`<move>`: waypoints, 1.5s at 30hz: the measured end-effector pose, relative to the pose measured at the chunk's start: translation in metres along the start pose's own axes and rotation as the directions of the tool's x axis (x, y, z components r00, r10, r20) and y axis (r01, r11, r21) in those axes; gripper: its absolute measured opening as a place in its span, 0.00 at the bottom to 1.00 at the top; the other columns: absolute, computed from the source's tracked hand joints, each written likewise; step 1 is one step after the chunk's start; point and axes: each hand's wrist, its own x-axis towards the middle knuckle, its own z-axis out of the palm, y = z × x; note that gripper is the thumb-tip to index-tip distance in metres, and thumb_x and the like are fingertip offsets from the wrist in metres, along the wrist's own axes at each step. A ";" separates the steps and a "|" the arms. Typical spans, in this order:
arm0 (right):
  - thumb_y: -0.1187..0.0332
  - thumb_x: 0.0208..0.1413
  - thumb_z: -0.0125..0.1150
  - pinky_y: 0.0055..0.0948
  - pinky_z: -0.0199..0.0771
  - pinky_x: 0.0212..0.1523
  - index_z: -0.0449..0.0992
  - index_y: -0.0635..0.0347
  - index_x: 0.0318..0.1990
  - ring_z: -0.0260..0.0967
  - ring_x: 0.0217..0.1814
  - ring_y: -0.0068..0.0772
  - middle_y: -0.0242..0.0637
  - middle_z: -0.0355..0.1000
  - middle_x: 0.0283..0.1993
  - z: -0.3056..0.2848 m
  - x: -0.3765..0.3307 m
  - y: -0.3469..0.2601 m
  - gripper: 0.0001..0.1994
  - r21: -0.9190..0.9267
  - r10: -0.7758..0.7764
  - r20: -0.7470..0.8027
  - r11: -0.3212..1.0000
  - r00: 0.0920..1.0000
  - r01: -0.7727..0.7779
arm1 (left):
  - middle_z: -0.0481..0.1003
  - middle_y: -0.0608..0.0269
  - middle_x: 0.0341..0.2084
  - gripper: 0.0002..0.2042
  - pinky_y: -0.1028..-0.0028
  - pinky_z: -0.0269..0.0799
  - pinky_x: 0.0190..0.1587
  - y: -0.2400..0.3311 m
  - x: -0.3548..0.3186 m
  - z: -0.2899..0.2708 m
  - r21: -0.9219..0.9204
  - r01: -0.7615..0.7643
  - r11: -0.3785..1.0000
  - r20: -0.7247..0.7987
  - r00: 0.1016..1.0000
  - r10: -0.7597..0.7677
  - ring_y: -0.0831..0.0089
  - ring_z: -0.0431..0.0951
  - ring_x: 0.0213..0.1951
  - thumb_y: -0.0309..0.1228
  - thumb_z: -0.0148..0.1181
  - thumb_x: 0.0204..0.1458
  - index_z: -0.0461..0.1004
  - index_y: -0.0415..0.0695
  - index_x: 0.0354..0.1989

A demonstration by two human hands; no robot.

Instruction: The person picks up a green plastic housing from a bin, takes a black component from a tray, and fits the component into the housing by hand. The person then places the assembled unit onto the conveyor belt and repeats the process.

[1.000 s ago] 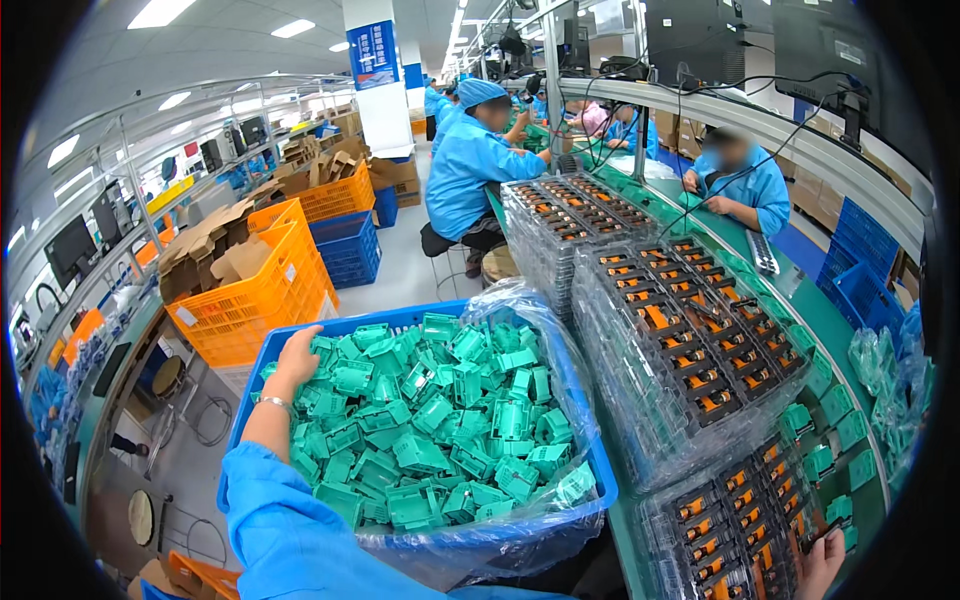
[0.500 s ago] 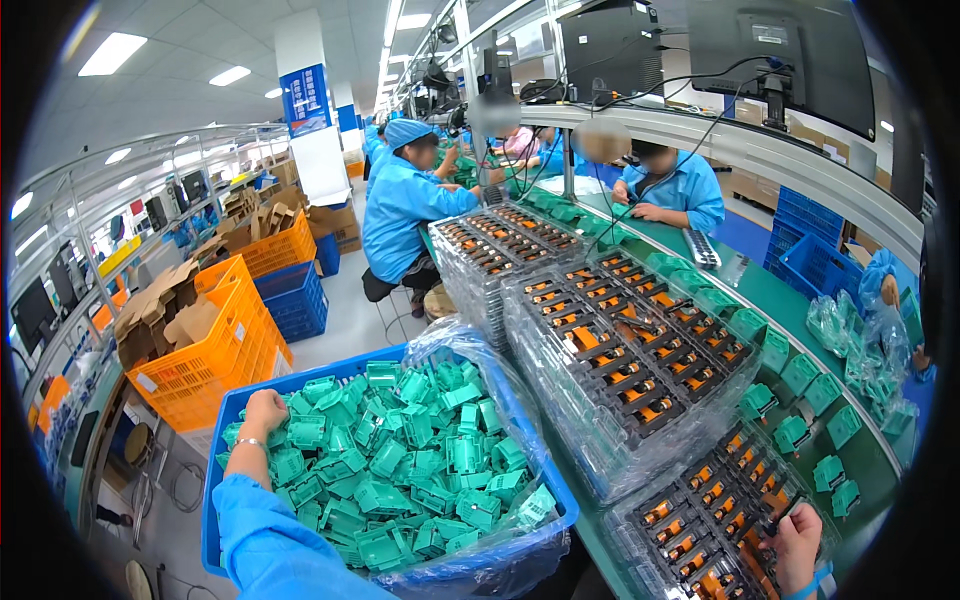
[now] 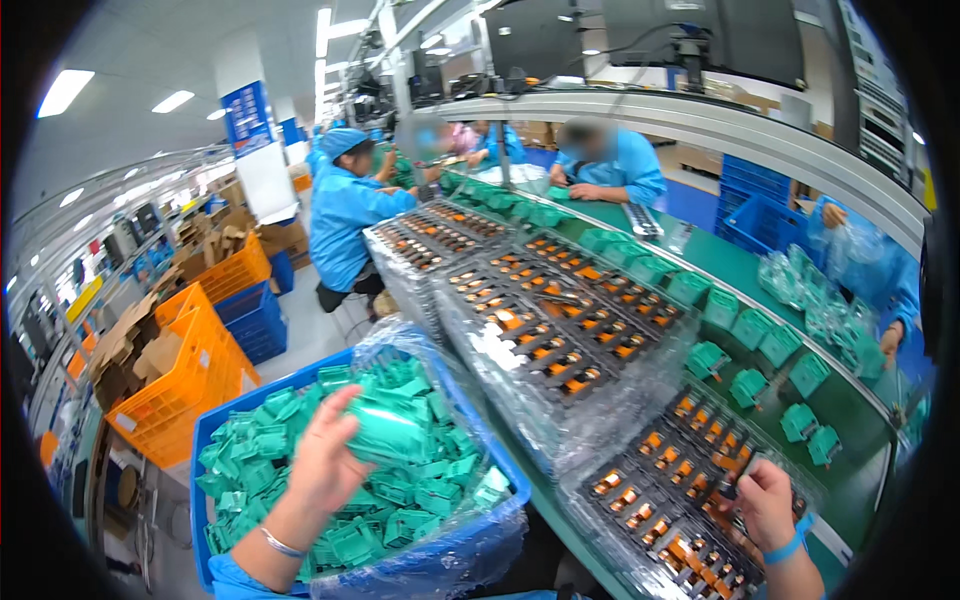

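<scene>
Left hand (image 3: 325, 465) holds a green plastic housing (image 3: 393, 428) between thumb and fingers; right hand (image 3: 766, 503) pinches a dark component (image 3: 738, 474).
At left, this housing is above a blue crate (image 3: 272, 384), full of similar housings (image 3: 355, 542). At right, the component, partly hidden by the fingers, is over a tray (image 3: 588, 512) of black-and-orange parts (image 3: 660, 468); more green housings (image 3: 748, 387) lie along the bench (image 3: 860, 440) beyond.

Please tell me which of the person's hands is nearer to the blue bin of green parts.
Left. The left hand is above the blue bin, holding a green part; the right hand is farther off, to the bin's right, over the black tray.
</scene>
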 end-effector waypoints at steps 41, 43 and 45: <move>0.72 0.49 0.62 0.21 0.69 0.30 0.74 0.66 0.36 0.68 0.30 0.22 0.35 0.69 0.30 0.003 -0.007 -0.027 0.09 -0.495 -0.391 0.040 0.791 0.919 0.358 | 0.64 0.54 0.46 0.24 0.71 0.70 0.50 -0.217 -0.008 0.207 0.164 0.081 0.983 0.508 0.847 -0.154 0.70 0.67 0.50 0.16 0.58 0.47 0.54 0.38 0.51; 0.72 0.49 0.62 0.21 0.69 0.30 0.73 0.66 0.36 0.68 0.29 0.22 0.34 0.69 0.29 0.003 -0.007 -0.026 0.09 -0.515 -0.377 0.050 0.784 0.925 0.347 | 0.64 0.53 0.46 0.24 0.71 0.70 0.50 -0.216 -0.010 0.207 0.167 0.080 0.983 0.517 0.842 -0.156 0.70 0.67 0.50 0.16 0.58 0.47 0.54 0.38 0.51; 0.71 0.49 0.62 0.22 0.69 0.28 0.73 0.66 0.36 0.68 0.28 0.22 0.34 0.70 0.29 0.003 -0.007 -0.024 0.09 -0.552 -0.353 0.063 0.767 0.934 0.327 | 0.64 0.53 0.46 0.24 0.70 0.70 0.51 -0.215 -0.012 0.208 0.169 0.079 0.982 0.526 0.836 -0.158 0.70 0.67 0.50 0.16 0.58 0.47 0.54 0.37 0.52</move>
